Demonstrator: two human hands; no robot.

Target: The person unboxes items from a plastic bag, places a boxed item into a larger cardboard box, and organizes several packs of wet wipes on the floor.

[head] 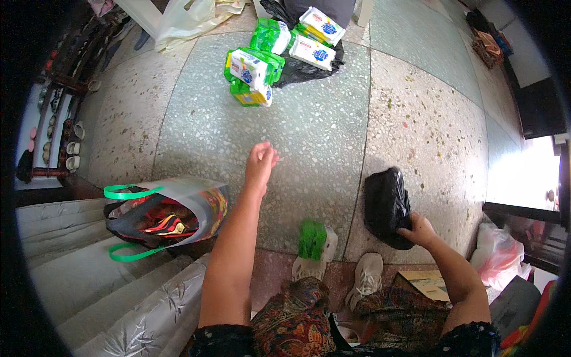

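My left hand (262, 166) is over the speckled floor with fingers partly curled; nothing shows in it. With fingers and thumb, my right hand (419, 230) grips the edge of a filled black plastic bag (387, 207). A green-and-white soft pack (315, 241) lies by my shoe. Farther ahead, green, yellow and white soft packs of tissues or wipes are stacked (250, 71). More white-faced packs (313, 52) lie on a spread black plastic bag (303, 75).
A tote bag (214, 209) with green handles stands at left beside a grey padded seat (134, 308). A pale plastic bag (192, 22) is at the upper left, a shoe rack (58, 134) at far left. A cardboard box (424, 283) and a plastic bag (497, 254) are at lower right.
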